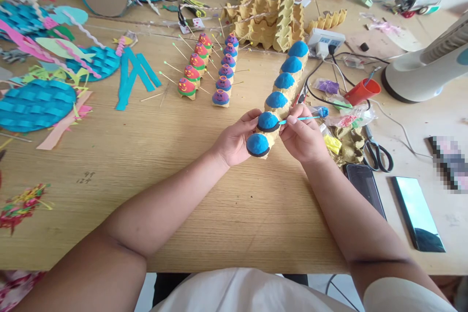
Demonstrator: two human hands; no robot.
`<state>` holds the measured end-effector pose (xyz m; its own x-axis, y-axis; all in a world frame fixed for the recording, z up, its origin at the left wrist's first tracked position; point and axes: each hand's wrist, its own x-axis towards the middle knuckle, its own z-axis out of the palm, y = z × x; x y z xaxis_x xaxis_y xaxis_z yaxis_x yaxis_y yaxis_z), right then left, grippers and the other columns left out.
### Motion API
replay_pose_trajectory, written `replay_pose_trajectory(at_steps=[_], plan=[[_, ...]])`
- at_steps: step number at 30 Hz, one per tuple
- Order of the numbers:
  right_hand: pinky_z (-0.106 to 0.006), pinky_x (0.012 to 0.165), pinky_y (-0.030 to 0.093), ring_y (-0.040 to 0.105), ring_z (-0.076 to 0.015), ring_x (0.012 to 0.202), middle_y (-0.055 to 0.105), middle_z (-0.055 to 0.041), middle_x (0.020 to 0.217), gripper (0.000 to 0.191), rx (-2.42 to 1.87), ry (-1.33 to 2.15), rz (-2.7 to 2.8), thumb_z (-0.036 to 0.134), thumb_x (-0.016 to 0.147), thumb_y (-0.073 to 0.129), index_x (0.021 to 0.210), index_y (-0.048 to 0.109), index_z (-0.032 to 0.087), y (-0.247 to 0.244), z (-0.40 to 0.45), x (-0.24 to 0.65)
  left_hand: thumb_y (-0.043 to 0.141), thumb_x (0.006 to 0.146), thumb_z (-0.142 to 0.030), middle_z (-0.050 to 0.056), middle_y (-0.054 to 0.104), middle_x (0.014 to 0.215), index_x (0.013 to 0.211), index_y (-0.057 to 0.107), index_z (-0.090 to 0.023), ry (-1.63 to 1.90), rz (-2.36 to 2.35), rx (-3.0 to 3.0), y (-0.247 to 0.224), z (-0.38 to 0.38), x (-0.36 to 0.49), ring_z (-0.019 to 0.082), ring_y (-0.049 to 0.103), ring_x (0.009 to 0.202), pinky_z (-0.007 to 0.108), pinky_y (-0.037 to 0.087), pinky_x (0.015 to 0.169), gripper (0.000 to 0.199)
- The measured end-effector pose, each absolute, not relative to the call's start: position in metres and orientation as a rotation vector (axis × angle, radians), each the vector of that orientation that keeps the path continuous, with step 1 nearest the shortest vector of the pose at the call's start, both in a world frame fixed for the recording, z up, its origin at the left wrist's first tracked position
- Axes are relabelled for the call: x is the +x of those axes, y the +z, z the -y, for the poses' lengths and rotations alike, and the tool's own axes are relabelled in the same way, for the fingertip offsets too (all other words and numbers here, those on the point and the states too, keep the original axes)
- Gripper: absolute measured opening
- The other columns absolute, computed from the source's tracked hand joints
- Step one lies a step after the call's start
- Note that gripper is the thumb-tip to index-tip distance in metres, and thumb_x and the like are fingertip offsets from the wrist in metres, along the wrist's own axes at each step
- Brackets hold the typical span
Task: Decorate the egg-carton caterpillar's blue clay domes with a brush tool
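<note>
My left hand (236, 142) is closed around the near part of an egg carton strip (289, 93), gripping its left side. Each bump of the strip is capped in blue, like clay. A black band (258, 154) runs along the lower edge of the nearest blue cap (257, 143); the second cap (268, 120) has a similar one. Pinched in my right hand (305, 139) is a thin light-blue stick tool (310, 118), its tip at the right end of the second cap's band. Whether my right fingers also touch the strip is hard to see.
Beyond my left hand stand a red-green caterpillar (192, 73) and a purple caterpillar (225, 70) with pins. Egg cartons (256, 22) lie behind. Scissors (378, 152), a red cup (362, 91), two phones (417, 214) and cables are at right. Blue woven paper pieces (36, 106) lie left.
</note>
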<state>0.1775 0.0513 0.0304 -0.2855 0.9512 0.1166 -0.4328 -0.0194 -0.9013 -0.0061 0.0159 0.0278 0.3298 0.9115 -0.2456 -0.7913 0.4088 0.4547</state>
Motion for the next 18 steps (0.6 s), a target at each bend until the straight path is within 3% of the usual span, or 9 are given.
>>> replay_pose_trajectory(at_steps=[12, 18], plan=[[-0.026, 0.065, 0.057, 0.059, -0.0087, 0.063, 0.056, 0.0074, 0.074, 0.048, -0.681, 1.537, 1.132, 0.048, 0.073, 0.102, 0.075, 0.059, 0.026, 0.0323, -0.0505, 0.1767, 0.067, 0.1, -0.015, -0.002, 0.083, 0.091, 0.111, 0.075, -0.026, 1.116, -0.505, 0.223, 0.0285, -0.0169, -0.0053, 0.015, 0.083, 0.085, 0.026, 0.062, 0.08, 0.018], [-0.024, 0.064, 0.056, 0.059, -0.0078, 0.062, 0.057, 0.0077, 0.073, 0.049, -0.68, 1.544, 1.102, 0.048, 0.071, 0.103, 0.074, 0.059, 0.025, 0.0332, -0.0502, 0.1762, 0.065, 0.098, -0.011, -0.002, 0.083, 0.09, 0.101, 0.073, -0.023, 1.123, -0.488, 0.254, 0.0296, -0.0167, -0.0053, 0.015, 0.083, 0.083, 0.026, 0.062, 0.079, 0.015]])
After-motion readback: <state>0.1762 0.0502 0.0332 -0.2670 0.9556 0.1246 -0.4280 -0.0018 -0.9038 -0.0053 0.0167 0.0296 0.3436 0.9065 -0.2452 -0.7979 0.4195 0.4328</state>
